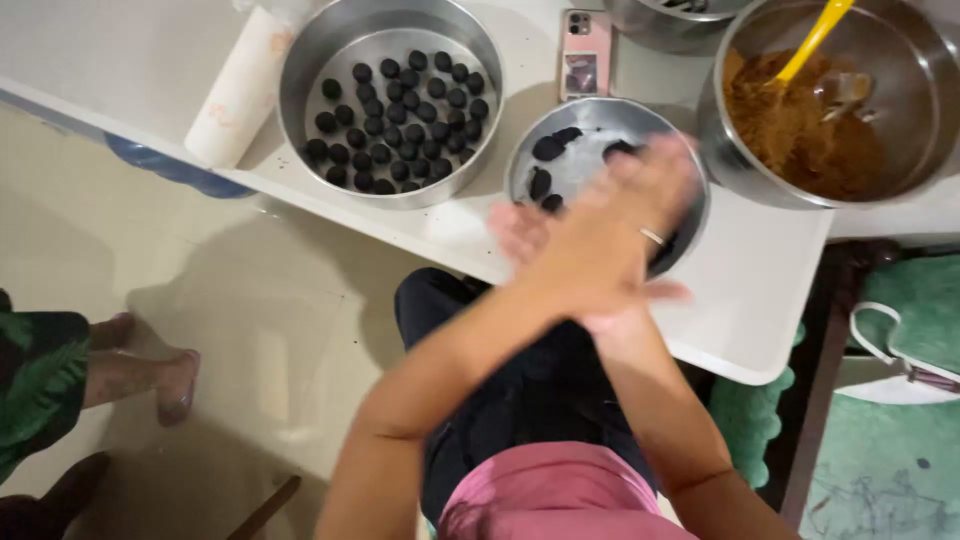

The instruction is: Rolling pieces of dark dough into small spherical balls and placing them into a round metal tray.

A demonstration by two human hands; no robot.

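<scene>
My left hand (610, 225), with a ring on one finger, lies flat on top of my right hand (518, 232). The palms are pressed together and blurred. Anything between them is hidden. Both hands hover over a small metal bowl (585, 110) holding a few dark lumps (547, 148). To its left stands a wide round metal pan (300, 60) filled with several small dark balls (400, 120). At the right, a large metal bowl (930, 90) holds a brown mixture (800, 130) with a yellow-handled utensil (815, 40) in it.
All of it rests on a white table (760, 290). A pink phone (586, 52) lies behind the small bowl, a white roll (240, 90) left of the pan, another metal bowl (660, 22) at the top. Another person's feet (150, 370) stand at left. A green mat (900, 450) covers the floor at right.
</scene>
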